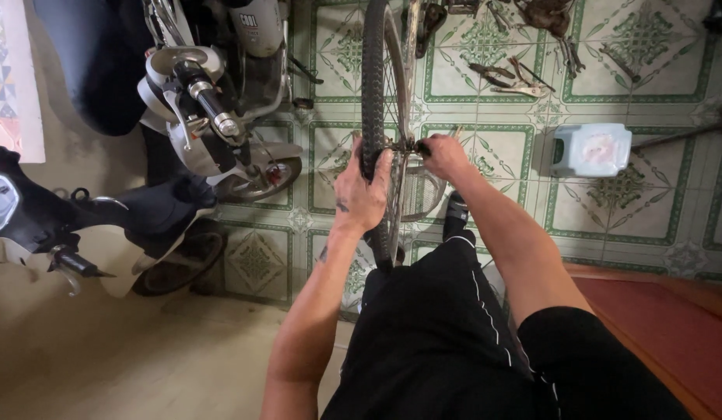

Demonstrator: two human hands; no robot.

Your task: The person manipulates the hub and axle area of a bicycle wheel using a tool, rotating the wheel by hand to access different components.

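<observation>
In the head view, the bike wheel (pixel 374 101) is stood up in the middle, running toward 12 o'clock. Its black tire is gripped by the left hand (pixel 361 190). At 3 o'clock of that hand, the right hand (pixel 445 155) is clenched around a small tool at the wheel's hub. A pale plastic stool (pixel 591 149) is seen further toward 3 o'clock. Two scooters (pixel 198 101) are parked at 9 o'clock.

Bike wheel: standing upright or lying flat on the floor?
Upright. The bike wheel stands on edge on the tiled floor; the left hand grips its tyre, the right hand sits at the hub.
</observation>
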